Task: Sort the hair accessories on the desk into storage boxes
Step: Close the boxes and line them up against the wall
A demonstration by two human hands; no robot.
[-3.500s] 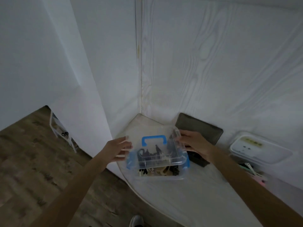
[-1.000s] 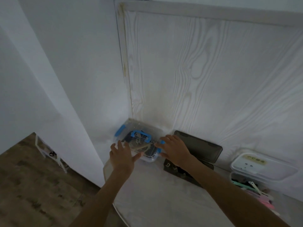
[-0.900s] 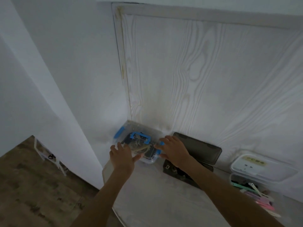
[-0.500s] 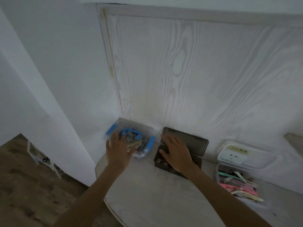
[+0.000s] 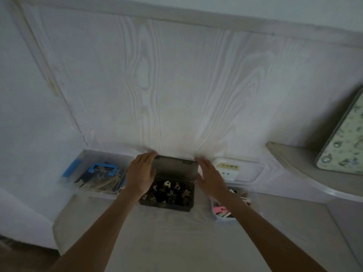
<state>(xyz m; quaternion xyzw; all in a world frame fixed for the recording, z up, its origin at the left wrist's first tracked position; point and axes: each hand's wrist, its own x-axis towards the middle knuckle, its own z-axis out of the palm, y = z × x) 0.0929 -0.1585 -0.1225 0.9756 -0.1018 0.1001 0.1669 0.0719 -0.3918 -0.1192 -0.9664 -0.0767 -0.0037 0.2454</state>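
Hair accessories, small dark and pale claw clips (image 5: 169,193), fill the smoky dark translucent plastic box (image 5: 167,201) in the middle of the desk, and my fingers frame its raised hinged lid (image 5: 174,169). My left hand (image 5: 140,174) has its fingers spread and loose, fingertips at the lid's left top corner; I cannot tell whether they press it or only hover beside it. My right hand (image 5: 210,179) is likewise unclenched, palm turned inward just beside the lid's right edge, grasping nothing.

I judge the lid to be thin, stiff and light, a little slick, so I would take it at both outer corners and fold it down evenly; pushed from 1 side it may twist on its hinge. The box itself should be light enough to slide if shoved, and any clip standing proud of the rim could stop the latch.

Outward to the left sits a clear plastic box with blue handle and blue clasps (image 5: 94,177), lid on, by the wall corner. To the right, a white-lidded clear box (image 5: 235,169) stands open with pink and pale flat clips (image 5: 222,210) inside, partly covered by my right forearm. The pale desk (image 5: 176,242) is bare nearer me. The picture is dim and soft, so single clips blur together, and the dark box's latch is not discernible.
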